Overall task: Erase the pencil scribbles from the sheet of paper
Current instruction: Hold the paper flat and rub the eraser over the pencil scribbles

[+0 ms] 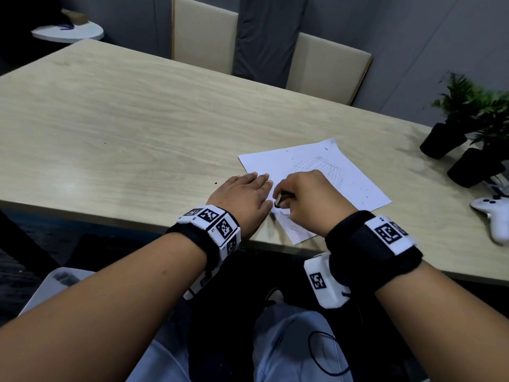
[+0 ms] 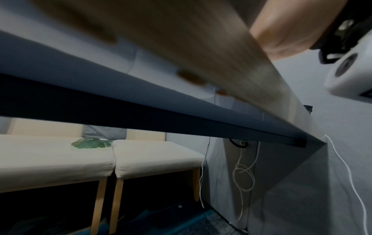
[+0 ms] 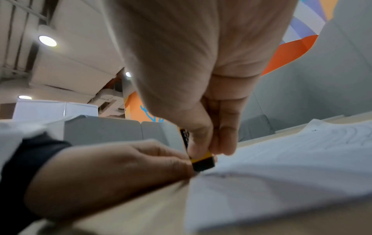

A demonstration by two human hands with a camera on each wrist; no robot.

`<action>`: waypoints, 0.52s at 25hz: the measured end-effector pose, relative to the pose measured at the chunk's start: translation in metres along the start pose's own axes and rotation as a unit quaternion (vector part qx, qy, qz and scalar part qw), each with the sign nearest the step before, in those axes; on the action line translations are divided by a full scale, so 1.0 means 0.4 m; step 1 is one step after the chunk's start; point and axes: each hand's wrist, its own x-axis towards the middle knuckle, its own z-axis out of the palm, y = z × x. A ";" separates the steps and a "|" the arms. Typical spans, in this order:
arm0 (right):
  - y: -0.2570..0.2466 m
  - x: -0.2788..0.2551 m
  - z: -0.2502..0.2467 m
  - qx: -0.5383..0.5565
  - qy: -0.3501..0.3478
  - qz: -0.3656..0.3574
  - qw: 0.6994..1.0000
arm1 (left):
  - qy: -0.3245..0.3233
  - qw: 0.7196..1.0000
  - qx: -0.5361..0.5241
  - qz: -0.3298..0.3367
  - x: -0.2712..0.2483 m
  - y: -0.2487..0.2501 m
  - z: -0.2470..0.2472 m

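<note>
A white sheet of paper [image 1: 325, 172] [image 3: 292, 171] lies near the table's front edge, with faint pencil scribbles [image 1: 321, 168] at its middle. My right hand [image 1: 308, 197] pinches a black eraser in a yellow sleeve [image 3: 202, 163] [image 1: 278, 201], whose black end presses on the sheet's left part. My left hand [image 1: 245, 197] [image 3: 120, 167] lies flat with straight fingers on the paper's left edge, right beside the eraser. The left wrist view shows only the table's edge and underside.
The wooden table [image 1: 137, 128] holds two black potted plants [image 1: 462, 125] and a white game controller [image 1: 493, 219] at the right. Two beige chairs [image 1: 325, 67] stand behind the far edge. Dark eraser crumbs dot the paper and table.
</note>
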 end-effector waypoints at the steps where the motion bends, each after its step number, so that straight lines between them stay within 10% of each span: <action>1: -0.002 0.008 0.009 -0.017 -0.005 -0.002 1.000 | 0.002 1.000 0.000 0.000 0.000 0.001 0.000; 9: 0.008 -0.075 -0.007 -0.012 -0.083 -0.002 0.996 | -0.005 1.000 0.005 0.002 -0.002 0.001 -0.006; 13: 0.020 -0.035 -0.012 0.036 0.014 0.018 0.999 | -0.007 1.000 0.002 0.002 -0.003 0.001 -0.005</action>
